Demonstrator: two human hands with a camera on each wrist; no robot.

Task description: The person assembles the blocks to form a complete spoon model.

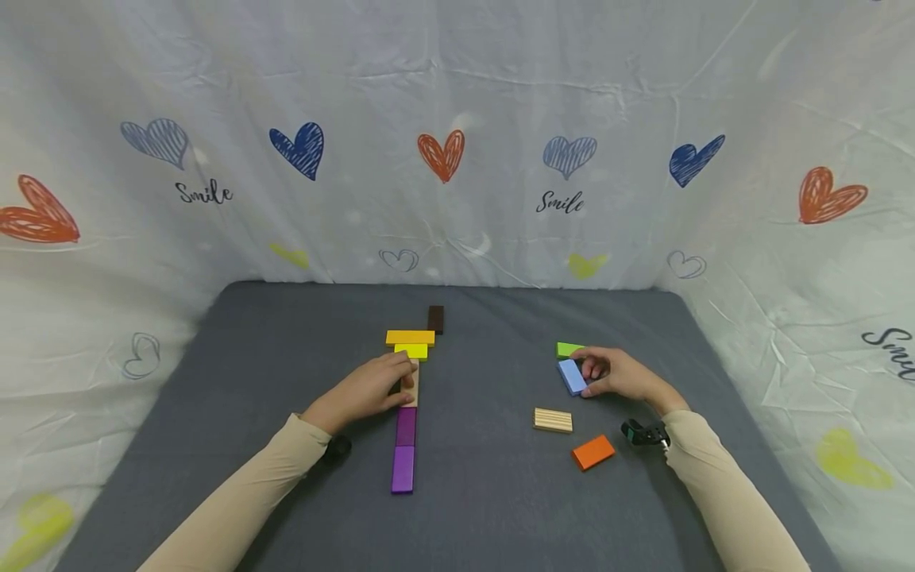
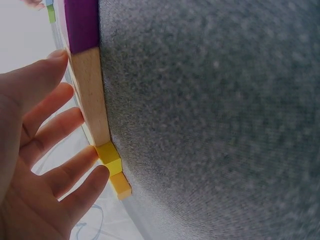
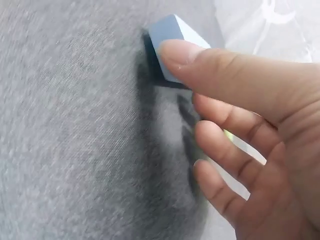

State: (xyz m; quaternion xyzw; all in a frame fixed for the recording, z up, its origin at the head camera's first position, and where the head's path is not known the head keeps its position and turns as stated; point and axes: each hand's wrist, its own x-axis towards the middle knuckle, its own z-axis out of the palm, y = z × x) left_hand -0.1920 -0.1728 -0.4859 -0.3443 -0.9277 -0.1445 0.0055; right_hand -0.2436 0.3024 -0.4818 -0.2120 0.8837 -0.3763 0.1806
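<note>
My left hand [image 1: 372,388] lies over a row of flat blocks, its fingers loosely spread along the plain wooden block [image 2: 90,95]. Two purple blocks [image 1: 403,467] continue the row toward me. A yellow block [image 1: 411,352] touches its far end, followed by an orange-yellow block [image 1: 410,338] set crosswise. My right hand [image 1: 623,373] pinches a light blue block [image 1: 571,376] between thumb and index finger; in the right wrist view the block [image 3: 172,35] is tilted, with a shadow beside it. A green block [image 1: 568,349], partly covered by the fingers, lies just behind.
A dark brown block [image 1: 436,319] lies at the far end of the row. Nearer me on the right are a striped wooden block [image 1: 553,420] and an orange block [image 1: 593,453]. Grey cloth [image 1: 486,492] covers the table, and a white printed curtain [image 1: 500,95] hangs around it.
</note>
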